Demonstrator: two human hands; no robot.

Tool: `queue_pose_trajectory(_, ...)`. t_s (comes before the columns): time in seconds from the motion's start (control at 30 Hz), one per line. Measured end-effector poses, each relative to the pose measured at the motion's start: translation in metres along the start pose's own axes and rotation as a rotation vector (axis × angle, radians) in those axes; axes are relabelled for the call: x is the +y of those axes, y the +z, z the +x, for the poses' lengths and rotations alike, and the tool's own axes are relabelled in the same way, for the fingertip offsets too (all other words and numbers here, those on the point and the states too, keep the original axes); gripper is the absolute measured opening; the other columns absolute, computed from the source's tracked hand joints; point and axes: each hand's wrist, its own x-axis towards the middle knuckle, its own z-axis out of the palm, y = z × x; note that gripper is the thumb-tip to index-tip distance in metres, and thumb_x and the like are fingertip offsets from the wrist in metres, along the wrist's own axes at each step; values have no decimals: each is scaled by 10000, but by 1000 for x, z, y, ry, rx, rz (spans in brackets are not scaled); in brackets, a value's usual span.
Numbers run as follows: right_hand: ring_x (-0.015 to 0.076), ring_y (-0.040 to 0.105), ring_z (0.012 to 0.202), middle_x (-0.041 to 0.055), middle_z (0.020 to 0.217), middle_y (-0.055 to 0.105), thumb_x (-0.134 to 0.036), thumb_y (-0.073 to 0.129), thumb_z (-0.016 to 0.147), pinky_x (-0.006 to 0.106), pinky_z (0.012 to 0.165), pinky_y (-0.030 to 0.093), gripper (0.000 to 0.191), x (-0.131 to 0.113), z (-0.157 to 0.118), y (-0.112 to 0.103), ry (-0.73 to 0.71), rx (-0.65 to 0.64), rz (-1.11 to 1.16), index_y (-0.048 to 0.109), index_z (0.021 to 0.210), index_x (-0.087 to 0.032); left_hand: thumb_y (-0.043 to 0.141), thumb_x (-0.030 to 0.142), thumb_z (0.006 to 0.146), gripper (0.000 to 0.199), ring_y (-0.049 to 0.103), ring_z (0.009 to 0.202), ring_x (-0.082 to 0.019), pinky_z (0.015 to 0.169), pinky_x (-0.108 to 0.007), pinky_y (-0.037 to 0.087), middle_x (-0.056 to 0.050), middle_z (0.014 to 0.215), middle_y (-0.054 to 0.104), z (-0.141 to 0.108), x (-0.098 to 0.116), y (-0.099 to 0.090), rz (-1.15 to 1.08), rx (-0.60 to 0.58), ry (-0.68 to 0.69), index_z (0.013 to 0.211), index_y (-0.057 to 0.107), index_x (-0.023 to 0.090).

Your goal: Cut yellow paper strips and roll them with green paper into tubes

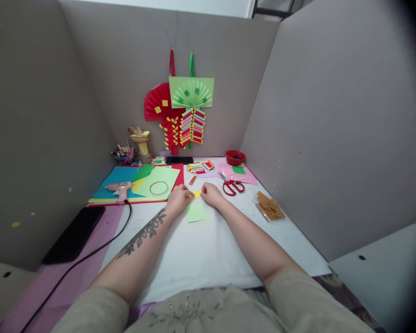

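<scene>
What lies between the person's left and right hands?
In the head view, a yellow paper strip spans the gap between the left hand and the right hand, one at each end.

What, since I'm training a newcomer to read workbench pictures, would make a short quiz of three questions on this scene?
1. What do the left hand and the right hand both have their fingertips on?
A) a red bowl
B) a yellow strip
C) a black cable
2. True or false: the red-handled scissors lie on the same side of the hands as the glue gun.
3. Fill in: on the back panel, a red fan hangs beside a ____ fan.

Key:
1. B
2. False: the red-handled scissors lie to the right, the glue gun to the left.
3. green
</scene>
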Motion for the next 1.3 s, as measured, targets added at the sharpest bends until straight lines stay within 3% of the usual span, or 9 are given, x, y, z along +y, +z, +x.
queue_pose_trajectory(0.07,158,517,818,41,909,604,-192,560,752,250,726,387,151,3,1,1,-12,8,26,597,898,-184,505,227,827,247,521,936,-181,887,-304,372,-45,1009,619,-1,-2,0,22,-45,96,903,736,273)
queue_pose_trajectory(0.2,156,523,861,47,921,613,-124,514,767,252,773,393,210,2,-4,0,-50,26,63,639,925,-180,479,288,865,260,502,921,-195,853,-319,355,-50,984,630,-3,-2,0,99,-84,134,915,734,290)
queue_pose_trajectory(0.4,210,447,1046,21,1138,601,-156,472,822,319,889,348,305,-15,-25,-6,-329,-8,-57,713,958,-284,480,284,861,257,491,932,-207,810,-323,345,-56,1011,600,-6,1,-3,165,-76,135,936,726,286)
queue_pose_trajectory(0.7,274,430,1053,75,1191,582,-142,491,782,372,800,349,290,-18,-36,-19,-184,-81,-308,723,919,-249,458,216,834,282,470,954,-253,752,-359,344,-112,960,585,-16,16,-16,291,-94,58,883,736,217)
queue_pose_trajectory(0.83,266,461,1024,63,1161,607,-132,486,774,360,793,357,298,-10,-36,-20,-163,-72,-290,726,909,-246,440,182,830,291,472,957,-268,742,-368,337,-136,933,586,-21,20,-21,309,-112,31,838,730,168)
queue_pose_trajectory(1.0,215,489,998,45,1130,637,-130,448,811,310,862,361,337,-8,-35,-21,-100,-4,-161,700,1016,-221,460,175,805,277,482,941,-253,752,-359,340,-115,907,588,-22,16,-22,252,-98,35,812,735,204)
queue_pose_trajectory(1.1,216,440,1095,32,1226,588,-165,436,834,330,923,337,369,-18,-37,-17,-189,45,-128,647,1127,-241,447,182,809,290,489,926,-239,762,-352,349,-113,903,588,-21,16,-23,258,-101,35,821,735,200)
queue_pose_trajectory(1.2,248,366,1191,2,1345,494,-204,443,834,392,947,313,380,-32,-40,-10,-295,-49,-170,627,1148,-316,419,191,829,313,495,910,-239,755,-352,358,-122,900,587,-21,19,-24,283,-108,43,839,731,182)
queue_pose_trajectory(1.3,279,332,1222,29,1361,470,-202,438,830,430,933,304,381,-37,-42,-10,-273,-111,-249,632,1134,-325,412,178,830,320,499,906,-248,746,-357,358,-127,897,587,-21,20,-24,299,-110,51,863,730,177)
